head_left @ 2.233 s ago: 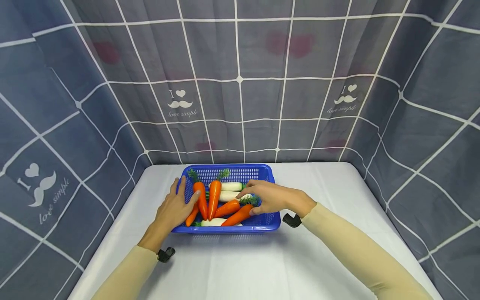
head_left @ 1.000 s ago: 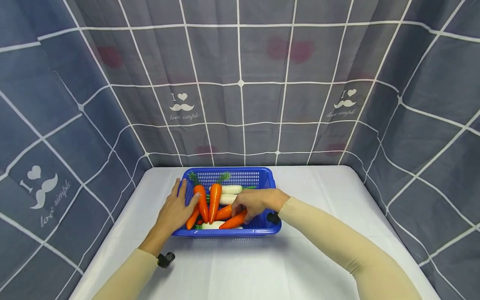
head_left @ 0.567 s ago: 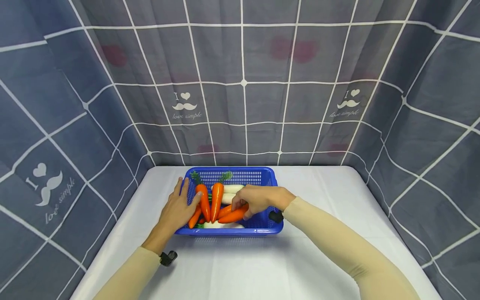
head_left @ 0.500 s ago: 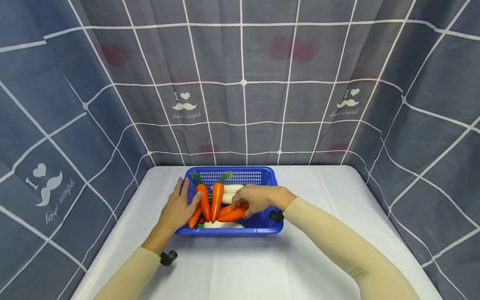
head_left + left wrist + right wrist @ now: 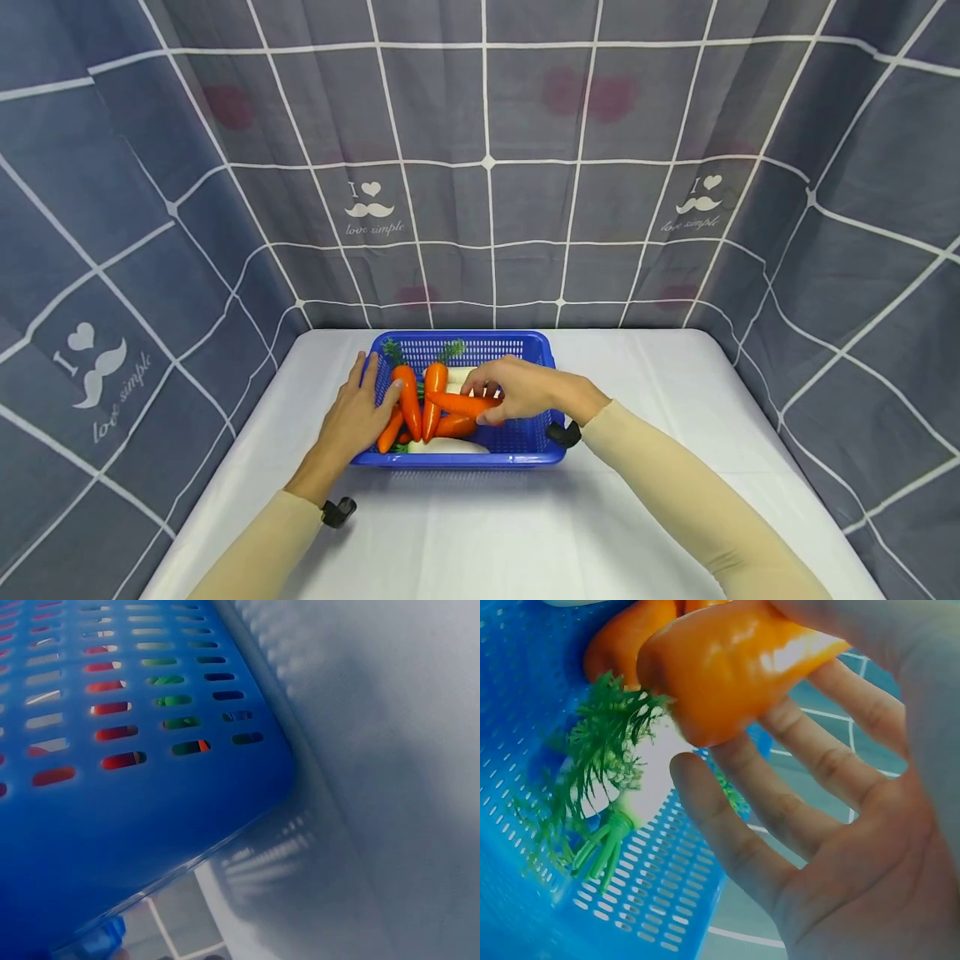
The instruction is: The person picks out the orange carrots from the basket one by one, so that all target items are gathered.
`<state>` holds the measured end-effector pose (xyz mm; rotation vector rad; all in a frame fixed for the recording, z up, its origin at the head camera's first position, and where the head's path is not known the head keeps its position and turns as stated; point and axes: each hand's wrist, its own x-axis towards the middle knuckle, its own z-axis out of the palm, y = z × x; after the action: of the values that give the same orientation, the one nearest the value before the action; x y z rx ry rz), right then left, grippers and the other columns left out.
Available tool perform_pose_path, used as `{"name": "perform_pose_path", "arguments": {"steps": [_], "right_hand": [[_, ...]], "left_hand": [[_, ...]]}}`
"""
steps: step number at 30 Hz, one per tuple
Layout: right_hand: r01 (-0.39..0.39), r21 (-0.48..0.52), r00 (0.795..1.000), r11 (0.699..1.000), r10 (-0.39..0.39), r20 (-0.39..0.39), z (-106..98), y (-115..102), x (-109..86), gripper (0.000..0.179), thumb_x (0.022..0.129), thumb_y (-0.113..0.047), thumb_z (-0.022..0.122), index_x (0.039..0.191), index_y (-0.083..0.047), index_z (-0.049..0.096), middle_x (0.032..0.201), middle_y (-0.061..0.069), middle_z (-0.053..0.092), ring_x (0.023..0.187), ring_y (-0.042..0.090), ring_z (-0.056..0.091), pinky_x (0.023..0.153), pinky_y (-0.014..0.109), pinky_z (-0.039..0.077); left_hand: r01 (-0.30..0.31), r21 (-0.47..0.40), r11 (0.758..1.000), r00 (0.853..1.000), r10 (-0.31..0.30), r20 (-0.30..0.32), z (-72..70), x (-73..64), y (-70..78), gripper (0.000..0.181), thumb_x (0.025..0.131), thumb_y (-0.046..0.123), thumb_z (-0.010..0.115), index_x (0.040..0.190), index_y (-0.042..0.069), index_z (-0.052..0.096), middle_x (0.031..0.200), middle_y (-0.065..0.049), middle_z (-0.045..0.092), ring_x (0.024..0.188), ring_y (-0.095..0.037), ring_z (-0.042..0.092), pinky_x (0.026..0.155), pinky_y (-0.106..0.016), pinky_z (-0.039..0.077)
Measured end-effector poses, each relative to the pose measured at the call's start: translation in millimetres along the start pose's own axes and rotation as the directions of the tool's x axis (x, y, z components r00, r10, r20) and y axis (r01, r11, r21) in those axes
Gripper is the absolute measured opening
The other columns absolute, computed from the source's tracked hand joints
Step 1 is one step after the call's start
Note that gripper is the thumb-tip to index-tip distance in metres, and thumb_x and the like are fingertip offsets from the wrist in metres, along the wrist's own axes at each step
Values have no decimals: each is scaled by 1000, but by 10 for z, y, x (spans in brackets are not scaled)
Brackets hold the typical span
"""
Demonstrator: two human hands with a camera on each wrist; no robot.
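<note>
My right hand (image 5: 528, 387) holds a carrot (image 5: 457, 404) between thumb and fingers, raised over the other vegetables in a blue plastic basket (image 5: 465, 461). In the right wrist view the held carrot (image 5: 712, 675) shows its thick end, with my fingers spread along one side. Along the basket's left side lies my left hand (image 5: 351, 425), fingers stretched out and thumb over the inside near an upright-lying carrot (image 5: 407, 400). The left wrist view shows the basket's perforated outer wall (image 5: 150, 817); most of the hand is out of that picture.
More carrots, one at the middle (image 5: 455, 427), lie in the basket. A white radish (image 5: 448, 447) is by the front wall, others further back. White cloth covers the table (image 5: 480, 533). Grey checked curtains (image 5: 525, 208) enclose the back and sides.
My right hand first reached into the basket and took hold of a carrot. In the last half second it has lifted that carrot above the pile. The left hand has kept its place.
</note>
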<state>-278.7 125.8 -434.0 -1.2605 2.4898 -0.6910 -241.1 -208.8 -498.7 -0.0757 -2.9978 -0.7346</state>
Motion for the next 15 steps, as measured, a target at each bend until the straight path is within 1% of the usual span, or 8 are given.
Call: {"name": "perform_pose_path", "arguments": {"steps": [4,7,10,15], "right_hand": [[-29,38,997,999,31,-65,-62,0,-69,44,103,-28,89,146,-22,78,125,-2,84,113,16,78,98,34,70],[-40,63,992,997,48,-120,-133,-3,-128,49,104,-30,89,151,-24,75,125,0,83,111,16,80,97,36,71],[-52,86,982,995,67,-175,-197,21,-191,55,105,-33,89,156,-25,71,122,1,82,106,14,81,92,34,71],[-101,132,962,986,130,-238,-255,102,-329,67,105,-39,88,166,-28,62,120,2,81,106,15,82,92,36,72]], "left_hand": [[9,-20,1000,1000,-9,7,-7,2,-1,92,122,66,39,188,7,13,197,-26,3,173,-65,30,135,-82,34],[9,-37,999,1000,-9,8,-26,-1,7,91,122,66,37,188,7,13,197,-25,3,175,-63,27,136,-82,33],[-3,-49,999,1000,4,9,-42,-6,1,90,122,64,38,187,6,14,197,-24,3,176,-61,26,136,-82,32],[-34,-55,998,999,37,38,-54,-42,-51,91,123,63,41,187,5,13,198,-23,1,175,-63,26,136,-83,31]]}}
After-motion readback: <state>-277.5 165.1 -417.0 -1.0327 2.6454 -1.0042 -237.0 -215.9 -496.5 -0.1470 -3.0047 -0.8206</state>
